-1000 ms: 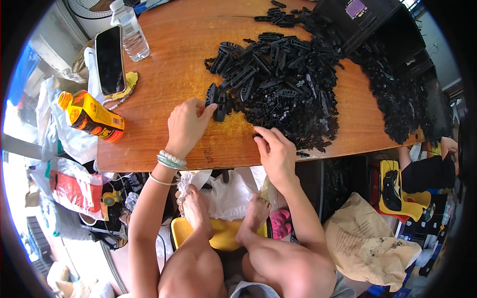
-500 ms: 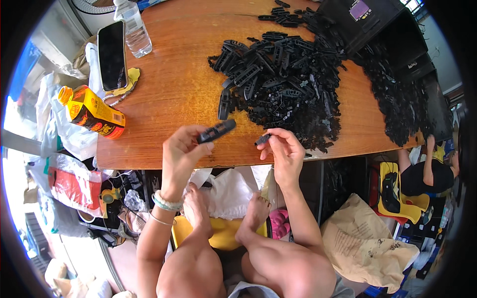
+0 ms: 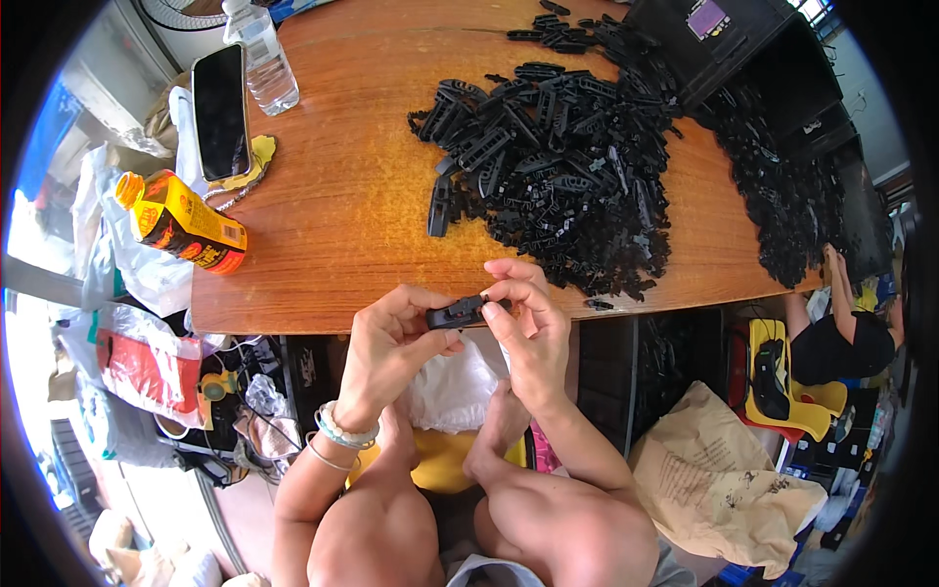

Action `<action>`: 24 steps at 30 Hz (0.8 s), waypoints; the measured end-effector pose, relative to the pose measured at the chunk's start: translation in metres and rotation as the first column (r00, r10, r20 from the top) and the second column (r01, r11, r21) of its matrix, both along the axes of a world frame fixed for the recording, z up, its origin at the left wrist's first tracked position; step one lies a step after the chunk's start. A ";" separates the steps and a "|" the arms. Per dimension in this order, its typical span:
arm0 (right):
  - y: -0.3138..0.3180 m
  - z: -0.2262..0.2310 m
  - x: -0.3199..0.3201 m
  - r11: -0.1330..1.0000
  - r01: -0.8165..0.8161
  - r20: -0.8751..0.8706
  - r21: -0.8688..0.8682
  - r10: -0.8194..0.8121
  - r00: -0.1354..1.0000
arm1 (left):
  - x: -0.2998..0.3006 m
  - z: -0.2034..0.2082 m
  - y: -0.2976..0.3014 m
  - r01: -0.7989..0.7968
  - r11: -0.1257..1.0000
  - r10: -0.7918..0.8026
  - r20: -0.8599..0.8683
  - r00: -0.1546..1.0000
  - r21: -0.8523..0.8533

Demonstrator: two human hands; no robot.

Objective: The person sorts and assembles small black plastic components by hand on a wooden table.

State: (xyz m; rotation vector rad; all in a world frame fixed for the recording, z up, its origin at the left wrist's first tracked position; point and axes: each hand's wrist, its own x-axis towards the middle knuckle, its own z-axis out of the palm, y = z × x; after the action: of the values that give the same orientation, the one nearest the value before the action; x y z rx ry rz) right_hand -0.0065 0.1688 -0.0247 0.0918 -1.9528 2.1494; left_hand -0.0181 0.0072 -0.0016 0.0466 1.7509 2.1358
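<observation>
At the table's near edge, my left hand pinches one end of a long black plastic part that has rectangular openings along its face. My right hand is closed at the part's other end, thumb and fingers pressed against it. The small black piece cannot be told apart under those fingertips. Beyond my hands lies a big heap of black plastic parts, long slotted ones mixed with many small ones. One long part rests at the heap's left edge.
On the wooden table stand a clear water bottle, a phone and a tilted orange-capped bottle. Black crates and another dark heap are at right, where a co-worker reaches in. A brown sack lies below.
My hands have come together. The long black part has been brought right and levelled, and my right hand has moved left with its small black piece onto the part's end.
</observation>
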 end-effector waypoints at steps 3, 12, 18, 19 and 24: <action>0.002 0.001 0.003 0.999 -0.007 0.063 -0.034 0.009 0.998 | 0.000 -0.001 -0.002 0.008 0.992 -0.016 0.063 0.998 0.125; 0.001 0.009 0.008 0.956 0.046 -0.100 0.291 -0.018 0.995 | -0.003 -0.001 0.001 -0.080 0.985 0.074 0.041 0.996 0.152; -0.002 0.003 0.010 0.999 -0.021 0.169 0.049 0.013 0.985 | -0.001 0.000 0.005 -0.109 0.991 0.111 -0.031 0.993 0.074; -0.002 0.004 0.010 0.999 -0.022 0.170 0.046 0.013 0.985 | -0.001 0.000 0.004 -0.109 0.991 0.111 -0.031 0.993 0.072; 0.001 0.004 0.012 0.994 -0.028 0.177 0.102 0.009 0.984 | -0.002 0.000 0.006 -0.079 0.992 0.077 0.022 0.997 0.094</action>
State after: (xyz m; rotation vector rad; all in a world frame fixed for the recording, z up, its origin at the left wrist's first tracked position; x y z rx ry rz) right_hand 0.0057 0.1699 -0.0210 -0.0651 -2.1700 2.1314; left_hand -0.0200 0.0134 -0.0016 -0.0170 1.6656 2.2667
